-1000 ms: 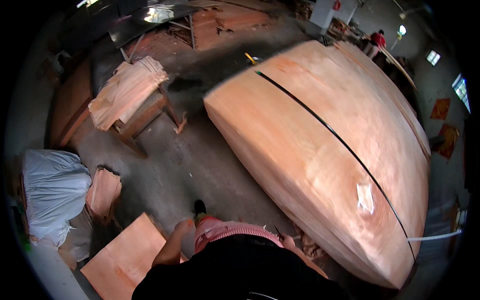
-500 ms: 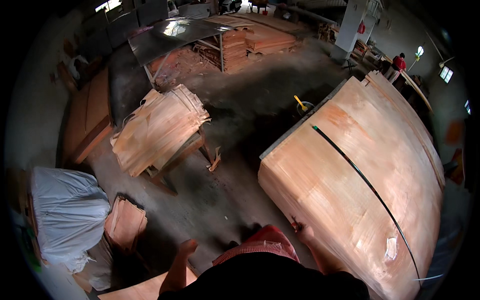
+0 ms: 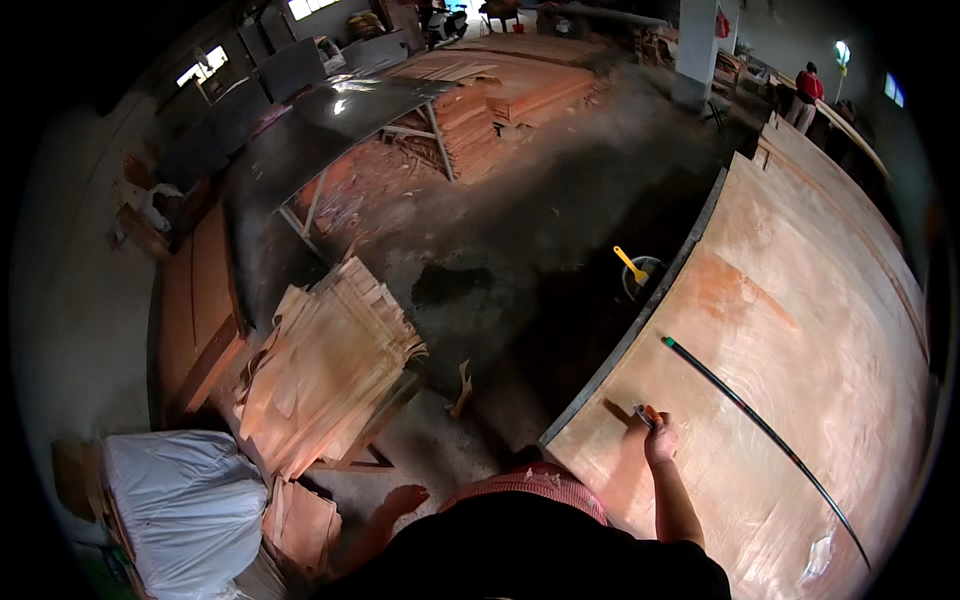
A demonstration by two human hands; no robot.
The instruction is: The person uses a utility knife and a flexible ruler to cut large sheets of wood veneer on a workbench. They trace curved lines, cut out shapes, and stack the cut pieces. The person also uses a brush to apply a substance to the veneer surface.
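My right hand (image 3: pixel 661 440) is closed around a small tool with an orange handle and a metal end (image 3: pixel 646 414); its exact kind is too small to make out. The hand is over the near left part of a large pale wood sheet (image 3: pixel 750 420), casting a shadow on it. Across this sheet lies a thin dark rod (image 3: pixel 745 412) with a green tip. My left hand (image 3: pixel 408 497) hangs low at my left side, its fingers loosely apart and nothing visible in them. It is nearest to a pile of thin veneer sheets (image 3: pixel 335 365) on a wooden stand.
A white-covered bundle (image 3: pixel 185 505) stands at the near left beside reddish sheets (image 3: pixel 303 525). Beyond the large sheet's left edge is a bucket (image 3: pixel 640 275) with a yellow-handled tool. Farther off are a dark sloping panel (image 3: pixel 340 125), stacked boards (image 3: pixel 540 85), a pillar (image 3: pixel 694 55) and a person (image 3: pixel 808 92).
My right hand has risen with the small tool from beside the stack's near edge to above the large sheet. My view has shifted, and my left hand remains low at my side.
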